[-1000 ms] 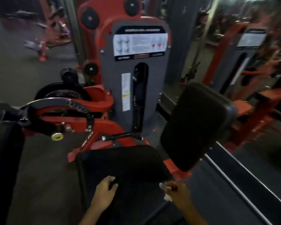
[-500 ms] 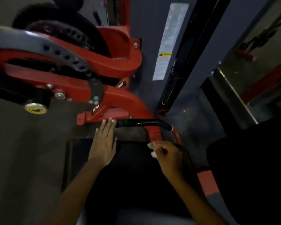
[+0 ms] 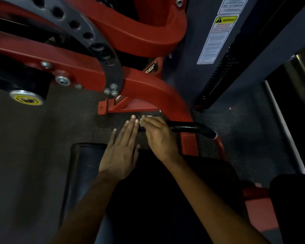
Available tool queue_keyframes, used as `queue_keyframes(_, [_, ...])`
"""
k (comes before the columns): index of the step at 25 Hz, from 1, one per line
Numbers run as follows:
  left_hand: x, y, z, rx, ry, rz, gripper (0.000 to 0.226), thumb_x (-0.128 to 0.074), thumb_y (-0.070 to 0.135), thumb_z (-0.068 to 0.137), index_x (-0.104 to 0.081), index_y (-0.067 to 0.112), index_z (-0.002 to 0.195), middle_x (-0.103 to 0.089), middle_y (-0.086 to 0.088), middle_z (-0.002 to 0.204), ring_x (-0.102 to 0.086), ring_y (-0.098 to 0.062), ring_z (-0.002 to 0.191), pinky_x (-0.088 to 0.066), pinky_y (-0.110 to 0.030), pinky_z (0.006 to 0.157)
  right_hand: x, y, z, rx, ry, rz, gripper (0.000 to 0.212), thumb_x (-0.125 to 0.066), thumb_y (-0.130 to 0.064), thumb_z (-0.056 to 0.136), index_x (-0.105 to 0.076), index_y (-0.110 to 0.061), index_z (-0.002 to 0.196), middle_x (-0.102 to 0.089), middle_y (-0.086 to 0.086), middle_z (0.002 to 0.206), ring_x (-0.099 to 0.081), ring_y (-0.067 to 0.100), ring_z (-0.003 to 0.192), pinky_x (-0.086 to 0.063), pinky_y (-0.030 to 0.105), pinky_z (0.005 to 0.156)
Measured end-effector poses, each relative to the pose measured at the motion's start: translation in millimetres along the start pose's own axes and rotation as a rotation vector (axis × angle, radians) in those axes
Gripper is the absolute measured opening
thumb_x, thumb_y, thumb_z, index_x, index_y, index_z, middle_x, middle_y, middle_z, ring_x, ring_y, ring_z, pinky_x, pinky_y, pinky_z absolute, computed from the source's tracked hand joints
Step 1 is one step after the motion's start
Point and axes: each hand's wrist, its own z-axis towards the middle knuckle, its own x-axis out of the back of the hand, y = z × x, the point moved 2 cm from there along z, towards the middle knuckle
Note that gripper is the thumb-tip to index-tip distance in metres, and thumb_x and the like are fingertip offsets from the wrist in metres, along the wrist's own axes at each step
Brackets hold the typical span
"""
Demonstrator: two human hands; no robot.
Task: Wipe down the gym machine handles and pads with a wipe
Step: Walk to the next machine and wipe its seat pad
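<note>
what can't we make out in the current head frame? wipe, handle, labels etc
Head view only:
- Wipe: just a white sliver shows; the right hand covers the rest.
- Black handle: its left end is hidden under the right hand, so contact there is unclear.
- Warning label: text too small and blurred to read.
- Seat pad: near part dark, crossed by both forearms, cut by bottom edge.
- Left hand: fingers straight; touching handle or not unclear.
</note>
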Motion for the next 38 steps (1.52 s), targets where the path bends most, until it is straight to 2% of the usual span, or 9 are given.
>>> queue_keyframes(7, [0.8,-0.3,0.3,0.007,-0.022,0.004,0.066,-0.022,0.035,0.094,0.003,0.012,0.151,0.011,0.0,0.159,-0.004,-0.013,0.147,-0.023,-0.044,0.116,18.2,39.1,-16.5,0.096,-0.04,-0.083,0.031,-0.062,0.003,0.079,-0.068,-0.004,0.109,-0.068,0.004,0.111,-0.058,0.019,0.104,-0.048,0.027,0.094])
queue_keyframes(11, [1.5,0.2,1.3,0.0,-0.014,-0.023,0.066,-0.026,0.036,0.097,0.004,0.014,0.151,0.011,0.003,0.159,-0.001,-0.011,0.147,-0.02,-0.043,0.118,48.8,91.8,-40.7,-0.142,-0.024,-0.162,0.041,-0.065,0.016,0.07,-0.069,-0.003,0.106,-0.069,0.01,0.109,-0.062,0.026,0.1,-0.048,0.029,0.093])
queue_keyframes(17, [0.6,-0.6,0.1,0.007,-0.021,-0.021,0.067,-0.025,0.037,0.096,0.004,0.014,0.151,0.014,0.003,0.159,0.001,-0.011,0.147,-0.021,-0.044,0.117,63.5,116.1,-51.4,-0.555,0.128,-0.119,0.031,-0.056,0.01,0.083,-0.067,-0.004,0.109,-0.068,0.012,0.108,-0.063,0.029,0.099,-0.046,0.025,0.086])
queue_keyframes(20, [0.8,-0.1,0.6,0.001,-0.015,-0.016,0.068,-0.026,0.036,0.095,0.005,0.014,0.151,0.015,0.003,0.159,0.001,-0.011,0.147,-0.021,-0.044,0.117,41.6,48.1,-15.4,-0.272,0.128,0.016,0.03,-0.046,-0.003,0.087,-0.066,-0.006,0.11,-0.064,0.003,0.111,-0.056,0.019,0.105,-0.036,0.015,0.098])
queue_keyframes(23, [0.8,-0.4,-0.4,-0.002,-0.019,-0.017,0.069,-0.028,0.035,0.095,0.007,0.014,0.151,0.016,0.003,0.158,0.002,-0.011,0.146,-0.02,-0.044,0.117,4.9,1.3,-9.2,-0.014,-0.049,-0.044,0.037,-0.036,-0.014,0.091,-0.065,-0.002,0.111,-0.065,0.008,0.113,-0.057,0.02,0.107,-0.042,0.022,0.099])
queue_keyframes(27, [0.3,-0.8,0.7,-0.006,-0.018,-0.03,0.069,-0.028,0.034,0.095,0.007,0.015,0.151,0.016,0.004,0.158,0.001,-0.01,0.146,-0.019,-0.044,0.118,3.9,27.9,-20.1,-0.034,-0.093,-0.067,0.042,-0.031,-0.027,0.095,-0.063,-0.012,0.117,-0.062,0.003,0.117,-0.051,0.007,0.107,-0.039,0.016,0.096])
queue_keyframes(30, [0.1,-0.5,1.0,0.003,-0.017,-0.027,0.068,-0.027,0.035,0.096,0.008,0.015,0.151,0.017,0.004,0.158,0.001,-0.01,0.146,-0.02,-0.044,0.118,34.2,64.5,-30.3,-0.045,-0.057,-0.146,0.029,-0.054,0.004,0.083,-0.068,-0.004,0.108,-0.068,0.008,0.11,-0.062,0.023,0.095,-0.054,0.03,0.085])
queue_keyframes(33, [1.1,0.4,0.8,0.005,-0.015,-0.032,0.067,-0.026,0.035,0.096,0.005,0.014,0.151,0.017,0.004,0.158,-0.001,-0.011,0.147,-0.021,-0.044,0.117,55.7,110.2,-51.2,-0.227,-0.065,-0.186,0.037,-0.062,0.014,0.076,-0.067,-0.002,0.109,-0.068,0.012,0.11,-0.062,0.029,0.096,-0.055,0.038,0.083])
queue_keyframes(38, [0.9,0.2,0.6,0.007,-0.016,-0.033,0.067,-0.027,0.036,0.097,0.005,0.014,0.151,0.015,0.003,0.159,0.001,-0.011,0.147,-0.021,-0.044,0.117,78.3,115.7,-22.0,-0.404,-0.013,-0.073,0.029,-0.056,0.011,0.084,-0.069,-0.005,0.105,-0.069,0.009,0.108,-0.064,0.016,0.096,-0.046,0.013,0.08])
